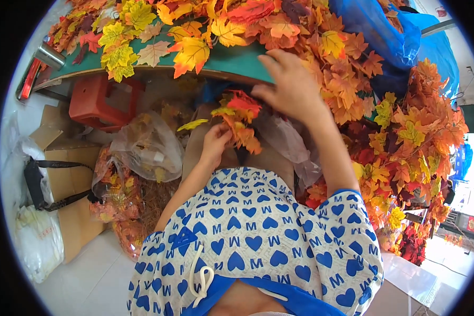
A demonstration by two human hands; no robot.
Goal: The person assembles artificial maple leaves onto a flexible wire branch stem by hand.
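Left hand point(214, 141) clamped on leaf sprig point(239, 118), held at lap below table point(231, 62) edge. Right hand point(292, 87) fingers apart, resting on sprig top. Risk: loose leaves snag, pull off, drop.

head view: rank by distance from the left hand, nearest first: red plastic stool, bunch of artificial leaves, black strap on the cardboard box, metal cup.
From the left hand:
1. Bunch of artificial leaves, held in it, just right.
2. Red plastic stool, upper left under the green table edge.
3. Black strap, far left on the box.
4. Metal cup, top left on the table.
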